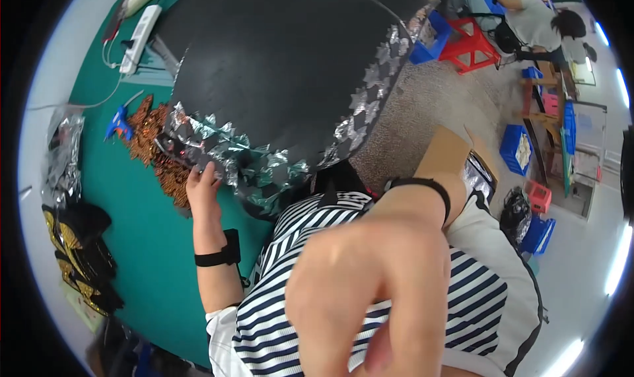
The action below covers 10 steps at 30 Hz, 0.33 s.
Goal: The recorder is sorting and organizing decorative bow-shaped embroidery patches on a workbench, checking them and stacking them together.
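Observation:
A large black sheet-like piece [271, 60] spreads across the top middle, bordered with shiny silver leaf-like cut-outs [267, 166]. At its near left corner my left hand [203, 187] has its fingers closed on the trimmed edge. My right hand [363, 265] is raised very close to the camera, blurred, over my striped shirt. Its fingertips point down and are mostly hidden, so whatever they might hold does not show. Beside the left hand, a heap of copper-brown glittery leaf shapes [173, 182] lies on the green table, partly under the black piece.
A blue glue gun [119, 125] and a white power strip [140, 39] with cords lie on the green table [148, 258]. Black-and-gold pieces [76, 251] are at its left edge. On the right are a cardboard box [439, 156], a red stool [470, 47], blue bins [515, 149] and another person [541, 24].

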Motion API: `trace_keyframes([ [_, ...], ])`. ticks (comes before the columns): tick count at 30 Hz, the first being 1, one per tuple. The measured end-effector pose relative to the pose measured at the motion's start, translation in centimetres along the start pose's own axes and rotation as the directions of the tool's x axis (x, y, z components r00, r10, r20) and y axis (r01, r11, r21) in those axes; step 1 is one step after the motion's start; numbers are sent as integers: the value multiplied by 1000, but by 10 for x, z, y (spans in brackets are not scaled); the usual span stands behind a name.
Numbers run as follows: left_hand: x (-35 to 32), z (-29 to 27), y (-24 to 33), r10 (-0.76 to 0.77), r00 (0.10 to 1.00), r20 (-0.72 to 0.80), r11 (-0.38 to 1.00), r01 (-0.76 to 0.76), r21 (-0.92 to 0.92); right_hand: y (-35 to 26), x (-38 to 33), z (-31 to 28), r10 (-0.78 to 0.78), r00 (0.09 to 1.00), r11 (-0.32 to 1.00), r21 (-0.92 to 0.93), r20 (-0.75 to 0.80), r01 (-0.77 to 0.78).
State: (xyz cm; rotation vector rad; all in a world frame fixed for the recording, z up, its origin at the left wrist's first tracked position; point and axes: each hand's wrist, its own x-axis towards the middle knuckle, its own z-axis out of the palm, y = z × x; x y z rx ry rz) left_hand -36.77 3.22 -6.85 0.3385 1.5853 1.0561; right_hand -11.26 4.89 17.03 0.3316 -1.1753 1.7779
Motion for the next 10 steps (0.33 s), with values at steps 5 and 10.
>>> trace_keyframes([
  [5, -1, 10, 6, -112, 978, 177, 922, 169, -348, -6, -11, 14, -27, 994, 980, 192, -105, 47],
  [10, -7, 8, -3, -44, 950, 311, 852, 198, -484, -5, -25, 17, -96, 988, 979, 169, -123, 116],
])
